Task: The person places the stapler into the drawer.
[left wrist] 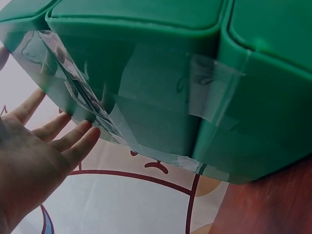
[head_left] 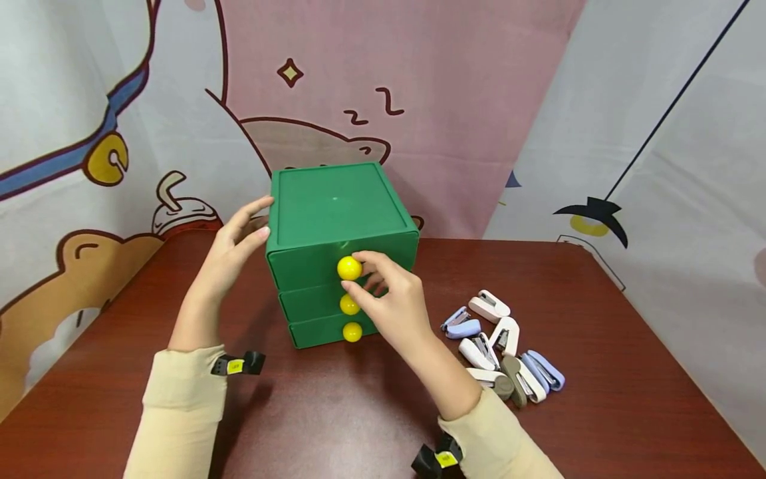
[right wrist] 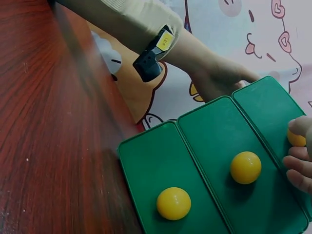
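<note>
A green cabinet of three stacked drawers (head_left: pixel 335 206) stands on the table, each drawer front bearing a round yellow knob. My right hand (head_left: pixel 395 299) pinches the top knob (head_left: pixel 350 268) between thumb and index finger. Below it are the middle knob (head_left: pixel 350 304) and the bottom knob (head_left: pixel 352 332); all three drawers look closed. With fingers spread and nearly straight, my left hand (head_left: pixel 230 243) rests against the cabinet's left side near the top edge. Clear tape (left wrist: pixel 214 87) runs over that side in the left wrist view.
Right of the cabinet lies a loose group of several small staplers, among them a white stapler (head_left: pixel 489 306), a blue stapler (head_left: pixel 543 370) and an olive-and-white stapler (head_left: pixel 522 380). A printed cloth (head_left: pixel 455 100) hangs behind the brown table (head_left: pixel 335 412).
</note>
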A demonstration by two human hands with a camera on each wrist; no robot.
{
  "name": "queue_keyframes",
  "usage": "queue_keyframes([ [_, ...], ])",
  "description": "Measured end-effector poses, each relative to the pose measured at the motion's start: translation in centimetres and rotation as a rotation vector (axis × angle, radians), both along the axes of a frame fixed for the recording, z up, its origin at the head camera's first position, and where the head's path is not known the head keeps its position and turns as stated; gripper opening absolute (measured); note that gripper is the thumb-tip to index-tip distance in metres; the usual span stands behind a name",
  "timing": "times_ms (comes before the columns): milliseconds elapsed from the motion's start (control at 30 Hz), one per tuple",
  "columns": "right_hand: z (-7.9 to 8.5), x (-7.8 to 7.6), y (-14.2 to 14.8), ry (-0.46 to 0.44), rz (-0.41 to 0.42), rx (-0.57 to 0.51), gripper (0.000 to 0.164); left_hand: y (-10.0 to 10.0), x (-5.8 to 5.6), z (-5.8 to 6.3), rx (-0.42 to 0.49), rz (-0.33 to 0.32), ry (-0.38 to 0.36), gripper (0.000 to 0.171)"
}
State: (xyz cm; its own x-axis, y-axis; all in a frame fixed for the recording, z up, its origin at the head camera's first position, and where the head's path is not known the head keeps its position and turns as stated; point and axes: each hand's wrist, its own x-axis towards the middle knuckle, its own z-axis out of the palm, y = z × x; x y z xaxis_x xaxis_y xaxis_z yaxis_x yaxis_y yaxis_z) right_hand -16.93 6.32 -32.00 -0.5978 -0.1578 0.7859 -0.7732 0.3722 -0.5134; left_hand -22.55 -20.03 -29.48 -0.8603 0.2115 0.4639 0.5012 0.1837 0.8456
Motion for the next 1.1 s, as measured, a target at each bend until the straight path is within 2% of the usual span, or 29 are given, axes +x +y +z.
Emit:
queue_keyframes([
  [167, -0.3, 0.1, 0.1, 0.048, -0.001, 0.004, 0.035, 0.1, 0.0, -0.2, 0.004, -0.002, -0.013, 0.048],
  [333, -0.2, 0.8, 0.6, 0.092, 0.023, 0.012, 0.038, 0.1, 0.1, -0.1, -0.003, -0.004, -0.023, 0.048],
  [667, 0.3, 2.7, 1.9, 0.1, 0.057, 0.06, 0.038, 0.3, 0.1, 0.1, 0.006, 0.002, -0.02, 0.048],
  [1100, 0.3, 4.6, 2.9, 0.169, 0.153, 0.077, 0.036, 0.6, -0.1, -0.1, 0.098, -0.014, -0.031, 0.046],
])
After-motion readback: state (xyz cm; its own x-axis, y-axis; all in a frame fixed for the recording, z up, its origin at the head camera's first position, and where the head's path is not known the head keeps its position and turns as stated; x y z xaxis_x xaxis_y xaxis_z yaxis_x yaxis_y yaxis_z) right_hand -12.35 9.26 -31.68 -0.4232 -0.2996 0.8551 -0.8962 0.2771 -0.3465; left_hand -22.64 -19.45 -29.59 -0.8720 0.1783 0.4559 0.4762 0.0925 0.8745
